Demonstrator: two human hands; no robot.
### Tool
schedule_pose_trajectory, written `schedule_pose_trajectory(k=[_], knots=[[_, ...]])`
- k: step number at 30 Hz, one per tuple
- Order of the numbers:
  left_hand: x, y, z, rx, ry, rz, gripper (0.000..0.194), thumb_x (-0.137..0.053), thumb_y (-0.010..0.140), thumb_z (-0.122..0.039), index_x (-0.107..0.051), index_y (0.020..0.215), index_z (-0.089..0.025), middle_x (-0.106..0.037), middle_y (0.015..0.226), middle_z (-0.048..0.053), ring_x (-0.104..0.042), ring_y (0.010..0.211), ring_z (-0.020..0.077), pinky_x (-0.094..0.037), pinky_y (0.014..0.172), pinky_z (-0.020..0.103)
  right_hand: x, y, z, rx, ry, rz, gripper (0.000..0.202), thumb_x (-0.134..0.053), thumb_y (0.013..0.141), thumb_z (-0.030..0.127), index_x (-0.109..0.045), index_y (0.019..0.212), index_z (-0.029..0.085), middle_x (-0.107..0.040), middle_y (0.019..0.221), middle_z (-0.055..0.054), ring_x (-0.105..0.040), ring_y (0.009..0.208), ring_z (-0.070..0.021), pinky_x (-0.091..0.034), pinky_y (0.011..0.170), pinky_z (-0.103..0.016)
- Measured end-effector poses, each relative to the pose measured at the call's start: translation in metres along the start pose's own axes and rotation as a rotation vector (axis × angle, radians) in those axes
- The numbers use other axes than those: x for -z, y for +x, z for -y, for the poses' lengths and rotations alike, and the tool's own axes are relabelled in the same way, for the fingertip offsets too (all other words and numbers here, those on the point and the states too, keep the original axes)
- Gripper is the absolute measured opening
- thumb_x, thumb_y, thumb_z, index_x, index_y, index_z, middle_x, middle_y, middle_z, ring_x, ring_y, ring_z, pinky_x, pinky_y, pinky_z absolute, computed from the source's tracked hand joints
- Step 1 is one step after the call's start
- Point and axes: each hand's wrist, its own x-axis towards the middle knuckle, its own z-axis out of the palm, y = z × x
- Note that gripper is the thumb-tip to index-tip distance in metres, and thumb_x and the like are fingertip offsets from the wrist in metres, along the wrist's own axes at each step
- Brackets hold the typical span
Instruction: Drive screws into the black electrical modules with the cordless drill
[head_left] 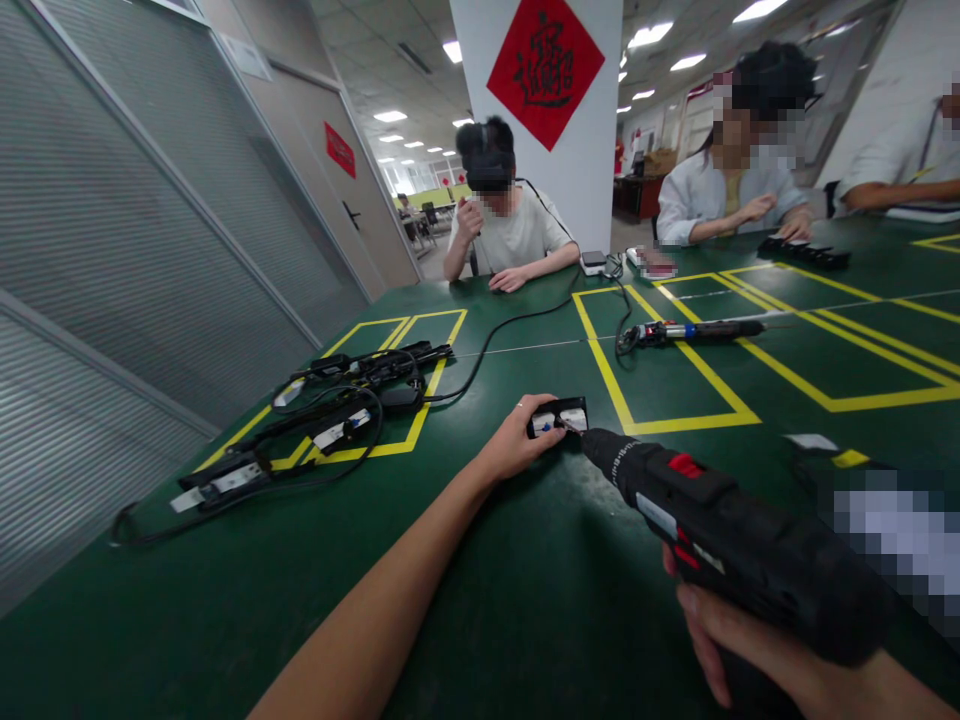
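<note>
My right hand (720,630) is wrapped round the handle of a black cordless drill (712,530) with red switches. The drill points forward and left, its bit meeting a small black case (580,408) with white parts inside. Whether the bit sits in a screw is too small to tell. At the case's left end, my left hand (519,440) grips it against the green table (480,560), thumb along the near side and fingers behind. A ring shows on one finger.
Black devices with cables (360,400) lie on the left within yellow tape. Right of centre rests a slim wired tool (690,331). A person (510,230) sits opposite; another person (739,190) at far right touches black parts (806,253). A blurred object (892,520) lies near right.
</note>
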Motion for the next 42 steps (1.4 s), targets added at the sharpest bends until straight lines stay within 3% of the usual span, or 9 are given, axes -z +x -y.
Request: schedule_pose_trajectory(k=[6, 13, 23, 30, 37, 40, 42], knots=[[0.000, -0.001, 0.000, -0.002, -0.002, -0.008, 0.049, -0.059, 0.082, -0.036, -0.045, 0.126, -0.022, -0.052, 0.122, 0.008, -0.052, 0.112, 0.0225, -0.041, 0.102, 0.039, 0.007, 0.000, 0.000, -0.013, 0.034, 0.010, 0.020, -0.062, 0.074, 0.047, -0.067, 0.067, 0.029, -0.053, 0.036, 0.005, -0.056, 0.037, -0.0165, -0.053, 0.046, -0.027], [0.000, 0.000, -0.001, 0.004, -0.001, -0.003, 0.049, -0.059, 0.082, -0.038, -0.045, 0.127, -0.022, -0.052, 0.122, 0.009, -0.052, 0.112, 0.0224, -0.042, 0.101, 0.039, 0.008, -0.010, -0.023, -0.086, 0.138, 0.134, 0.042, -0.053, 0.082, 0.045, -0.049, 0.046, 0.025, -0.062, 0.048, 0.002, -0.063, 0.049, -0.0149, -0.055, 0.060, -0.027], [-0.001, 0.000, 0.001, 0.004, -0.001, -0.009, 0.048, -0.058, 0.083, -0.038, -0.046, 0.126, -0.021, -0.051, 0.122, 0.009, -0.051, 0.113, 0.0224, -0.041, 0.101, 0.038, 0.004, -0.010, -0.026, -0.089, 0.194, 0.091, 0.041, -0.054, 0.082, 0.043, -0.051, 0.046, 0.026, -0.062, 0.049, 0.001, -0.062, 0.049, -0.0154, -0.054, 0.057, -0.027], [0.000, 0.000, -0.001, 0.004, -0.016, 0.000, 0.046, -0.055, 0.084, -0.038, -0.046, 0.126, -0.022, -0.052, 0.121, 0.008, -0.051, 0.113, 0.0228, -0.041, 0.101, 0.038, 0.006, -0.009, -0.022, -0.092, 0.180, 0.136, 0.040, -0.053, 0.083, 0.044, -0.052, 0.047, 0.025, -0.064, 0.052, 0.001, -0.062, 0.052, -0.0159, -0.055, 0.059, -0.028], [0.000, 0.001, -0.001, 0.017, -0.023, -0.003, 0.044, -0.054, 0.084, -0.037, -0.047, 0.126, -0.023, -0.052, 0.121, 0.007, -0.051, 0.113, 0.0230, -0.041, 0.101, 0.040, 0.001, -0.008, -0.034, -0.089, 0.264, 0.142, 0.024, -0.051, 0.085, 0.044, -0.063, 0.080, 0.024, -0.062, 0.051, 0.003, -0.062, 0.050, -0.0164, -0.054, 0.060, -0.030], [0.000, 0.001, -0.001, 0.012, -0.021, -0.004, 0.044, -0.054, 0.084, -0.037, -0.048, 0.125, -0.023, -0.053, 0.121, 0.007, -0.051, 0.112, 0.0226, -0.040, 0.101, 0.039, -0.005, -0.003, -0.045, -0.070, 0.328, 0.119, 0.030, -0.054, 0.084, 0.041, -0.056, 0.107, 0.022, -0.064, 0.047, 0.005, -0.062, 0.043, -0.0159, -0.051, 0.051, -0.030], [0.000, 0.000, -0.001, 0.005, -0.022, -0.005, 0.043, -0.054, 0.085, -0.037, -0.048, 0.125, -0.023, -0.053, 0.120, 0.007, -0.051, 0.111, 0.0221, -0.040, 0.101, 0.039, -0.010, 0.002, -0.053, -0.082, 0.356, 0.137, 0.036, -0.054, 0.084, 0.040, -0.051, 0.113, 0.020, -0.064, 0.043, 0.006, -0.061, 0.038, -0.0154, -0.049, 0.046, -0.028]])
